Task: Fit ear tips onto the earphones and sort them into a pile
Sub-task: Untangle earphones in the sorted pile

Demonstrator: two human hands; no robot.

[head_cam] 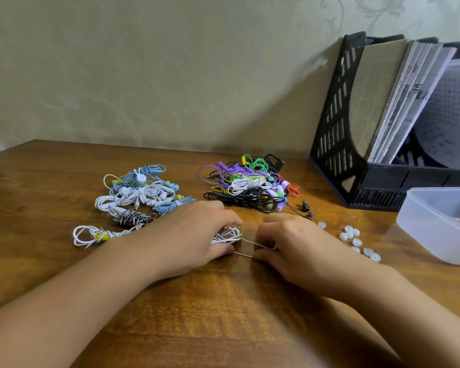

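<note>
Earphones (227,235) — white coiled bundle in left hand (194,235) grip, right hand (287,243) pinching its thin cord

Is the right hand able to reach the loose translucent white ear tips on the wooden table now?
Probably yes, once freed: the translucent white ear tips lie just beside the right hand with bare wooden table between, but its fingers pinch a thin cable.

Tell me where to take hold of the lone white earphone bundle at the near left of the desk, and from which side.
Grip the white earphone bundle at its tied middle, beside the yellow-green piece, where the loops gather into one narrow waist. Come from above with the left hand, fingers pinching across that waist. The bundle lies flat on the desk, and its splayed loops would likely slip or snag.
</note>
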